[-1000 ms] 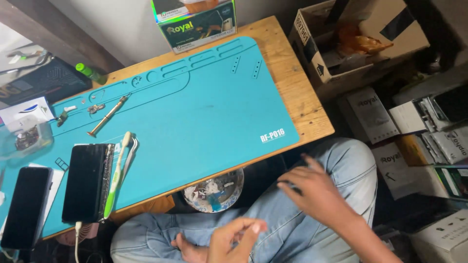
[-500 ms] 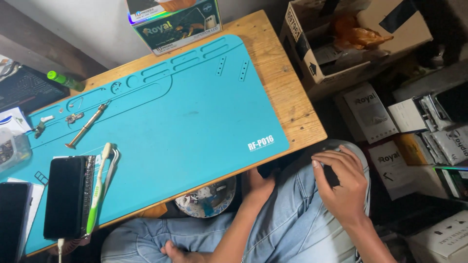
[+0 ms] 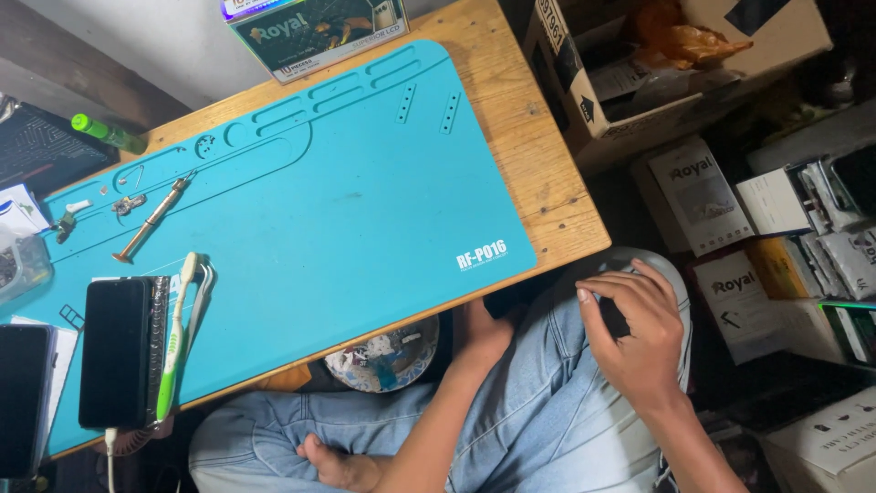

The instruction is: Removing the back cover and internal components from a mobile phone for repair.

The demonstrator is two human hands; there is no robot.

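From my feed, I'm seeing pale blue jeans (image 3: 511, 429) with visible stitched seams running down the legs. Both forearms are uncovered, no sleeves reaching the wrists. The left hand (image 3: 479, 333) and right hand (image 3: 639, 338) carry no rings, watch or gloves. One bare foot (image 3: 333, 461) shows.

The right hand (image 3: 639, 333) hangs just past the table's (image 3: 547, 196) near right corner, over the right knee, fingers curled, seemingly about something small and dark. The left hand (image 3: 482, 333) reaches under the table's near edge, its fingers hidden. Legs are crossed below it.
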